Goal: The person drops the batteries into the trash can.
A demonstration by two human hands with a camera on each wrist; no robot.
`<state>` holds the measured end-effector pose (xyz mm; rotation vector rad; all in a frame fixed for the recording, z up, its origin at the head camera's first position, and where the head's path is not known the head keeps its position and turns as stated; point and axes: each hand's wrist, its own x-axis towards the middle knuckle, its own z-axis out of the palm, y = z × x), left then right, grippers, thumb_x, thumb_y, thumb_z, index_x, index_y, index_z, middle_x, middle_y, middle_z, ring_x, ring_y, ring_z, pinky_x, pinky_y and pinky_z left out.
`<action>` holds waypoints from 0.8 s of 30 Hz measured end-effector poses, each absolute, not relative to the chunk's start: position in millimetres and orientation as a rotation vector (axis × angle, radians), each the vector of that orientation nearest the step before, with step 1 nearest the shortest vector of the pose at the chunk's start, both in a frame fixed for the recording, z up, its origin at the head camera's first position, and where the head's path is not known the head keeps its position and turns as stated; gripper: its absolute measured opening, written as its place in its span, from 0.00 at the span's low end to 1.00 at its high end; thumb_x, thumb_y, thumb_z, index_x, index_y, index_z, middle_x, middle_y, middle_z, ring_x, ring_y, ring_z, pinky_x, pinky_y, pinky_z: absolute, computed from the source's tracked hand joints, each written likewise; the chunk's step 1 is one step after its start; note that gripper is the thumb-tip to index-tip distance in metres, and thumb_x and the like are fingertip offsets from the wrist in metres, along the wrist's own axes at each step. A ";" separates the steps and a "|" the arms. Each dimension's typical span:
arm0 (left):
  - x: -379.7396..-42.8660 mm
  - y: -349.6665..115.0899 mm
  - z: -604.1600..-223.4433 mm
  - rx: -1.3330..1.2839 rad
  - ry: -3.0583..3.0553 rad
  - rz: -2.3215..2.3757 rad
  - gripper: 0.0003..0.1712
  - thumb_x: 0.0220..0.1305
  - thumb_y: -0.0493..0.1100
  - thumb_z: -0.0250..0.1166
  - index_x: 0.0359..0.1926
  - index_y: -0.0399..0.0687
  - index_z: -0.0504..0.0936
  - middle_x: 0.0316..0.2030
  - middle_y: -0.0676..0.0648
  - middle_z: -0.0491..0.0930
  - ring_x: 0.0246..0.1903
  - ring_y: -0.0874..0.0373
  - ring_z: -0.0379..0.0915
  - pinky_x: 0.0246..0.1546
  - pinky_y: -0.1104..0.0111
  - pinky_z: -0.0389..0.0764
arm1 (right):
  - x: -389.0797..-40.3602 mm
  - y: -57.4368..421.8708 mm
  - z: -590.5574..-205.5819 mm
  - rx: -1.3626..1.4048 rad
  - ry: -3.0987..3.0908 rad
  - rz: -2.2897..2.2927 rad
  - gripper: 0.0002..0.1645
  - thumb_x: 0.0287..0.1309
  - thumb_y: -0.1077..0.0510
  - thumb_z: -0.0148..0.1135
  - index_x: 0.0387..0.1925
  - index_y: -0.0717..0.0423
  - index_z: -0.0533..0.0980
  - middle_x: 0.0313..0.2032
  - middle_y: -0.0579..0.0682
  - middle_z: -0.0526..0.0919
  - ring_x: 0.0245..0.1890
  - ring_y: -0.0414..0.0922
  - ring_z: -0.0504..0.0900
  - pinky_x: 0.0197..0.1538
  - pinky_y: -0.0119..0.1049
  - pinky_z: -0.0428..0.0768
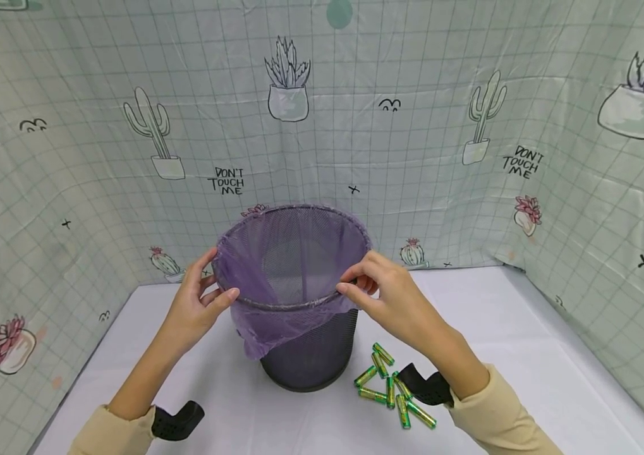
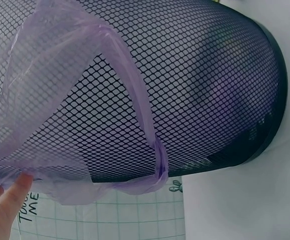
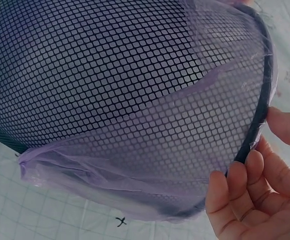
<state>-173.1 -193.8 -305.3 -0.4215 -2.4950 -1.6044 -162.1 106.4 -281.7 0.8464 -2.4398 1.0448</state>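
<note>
A black mesh trash can (image 1: 313, 360) stands upright on the table, lined with a thin purple trash bag (image 1: 276, 325). The bag's edge is folded over the rim and hangs down outside, lowest at the front left. At the left of the rim, my left hand (image 1: 192, 306) holds the folded bag, thumb in front and fingers along the side. My right hand (image 1: 395, 294) pinches bag and rim at the front right. In the right wrist view, thumb and curled fingers (image 3: 237, 182) meet the dark rim (image 3: 266, 85) through the film. Only the left fingertips (image 2: 20, 187) show in the left wrist view.
Several green batteries (image 1: 391, 392) lie loose on the white table (image 1: 469, 328), right of the can and below the right forearm. Each wrist carries a black camera mount (image 1: 178, 421). A printed cactus curtain (image 1: 322, 151) encloses the back and sides.
</note>
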 end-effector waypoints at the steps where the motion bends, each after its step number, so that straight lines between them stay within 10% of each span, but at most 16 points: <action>1: -173.4 -193.8 -305.4 -0.422 -2.494 -1.604 0.44 0.63 0.37 0.58 0.72 0.43 0.42 0.70 0.36 0.41 0.66 0.38 0.52 0.59 0.59 0.64 | -162.1 106.5 -281.7 0.847 -2.439 1.046 0.05 0.57 0.58 0.63 0.35 0.55 0.79 0.29 0.42 0.72 0.30 0.36 0.70 0.35 0.27 0.73; 24: -175.0 -193.8 -306.0 -0.416 -2.485 -1.618 0.44 0.63 0.36 0.58 0.72 0.43 0.42 0.70 0.37 0.41 0.66 0.38 0.53 0.58 0.60 0.66 | -155.6 123.6 -294.2 0.802 -2.419 1.085 0.10 0.57 0.59 0.62 0.42 0.56 0.75 0.36 0.44 0.77 0.34 0.37 0.73 0.38 0.30 0.77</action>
